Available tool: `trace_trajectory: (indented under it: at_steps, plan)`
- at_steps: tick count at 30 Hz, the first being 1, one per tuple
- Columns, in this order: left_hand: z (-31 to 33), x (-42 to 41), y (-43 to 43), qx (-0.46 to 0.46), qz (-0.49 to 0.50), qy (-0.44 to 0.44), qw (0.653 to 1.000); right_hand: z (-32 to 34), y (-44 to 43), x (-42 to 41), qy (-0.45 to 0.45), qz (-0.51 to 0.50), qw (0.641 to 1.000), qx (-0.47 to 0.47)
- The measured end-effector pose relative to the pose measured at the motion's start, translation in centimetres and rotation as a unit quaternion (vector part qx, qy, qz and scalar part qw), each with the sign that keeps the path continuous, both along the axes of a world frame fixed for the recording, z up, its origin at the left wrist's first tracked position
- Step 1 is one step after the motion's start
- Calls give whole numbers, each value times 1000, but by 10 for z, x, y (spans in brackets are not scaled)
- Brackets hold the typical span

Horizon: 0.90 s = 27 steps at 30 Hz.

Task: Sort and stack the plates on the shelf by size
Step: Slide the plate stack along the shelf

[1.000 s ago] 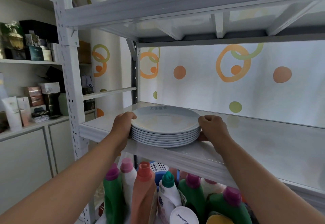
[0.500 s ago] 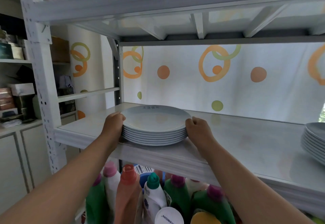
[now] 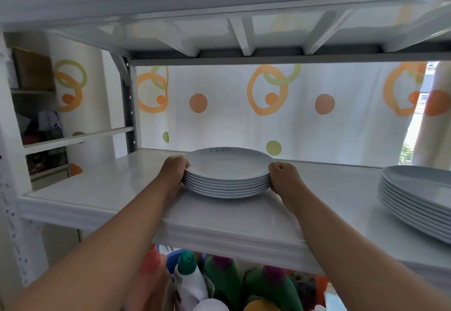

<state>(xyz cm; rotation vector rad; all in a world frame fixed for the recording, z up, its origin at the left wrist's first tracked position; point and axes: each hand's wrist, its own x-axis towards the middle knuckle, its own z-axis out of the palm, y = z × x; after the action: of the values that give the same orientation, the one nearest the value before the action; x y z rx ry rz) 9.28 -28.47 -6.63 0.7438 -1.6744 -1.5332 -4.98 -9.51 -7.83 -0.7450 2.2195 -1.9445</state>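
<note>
A stack of several white plates rests on the white shelf, near its middle. My left hand grips the stack's left rim and my right hand grips its right rim, fingers curled under the edges. A second stack of several larger pale grey plates stands on the same shelf at the far right, partly cut off by the frame edge.
The shelf above hangs low over the plates. A curtain with orange and green circles forms the back. Detergent bottles stand crowded below the shelf. A white upright post rises at the left.
The view has swung right, so the plate stack and both hands now sit farther from the left post, and the larger stack at the right shows more fully. The grip is unchanged.
</note>
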Motion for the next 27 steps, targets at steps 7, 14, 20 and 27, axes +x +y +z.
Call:
trace_trajectory:
  at_steps: [7, 14, 20, 27]
  plan:
    - [-8, -21, -1, 14, -64, 25, 998, -6, 4, -15, 1, -40, 999, -31]
    - [-14, -27, -10, -7, -57, 53, 997, -9, 6, -16, 15, -14, 1000, -15]
    - [-12, -22, -13, 0, -8, 62, 998, -8, 3, -9, 16, 43, 999, -11]
    - [-11, -18, -10, 1, 6, 64, 998, -9, 0, -8, 15, 55, 998, -8]
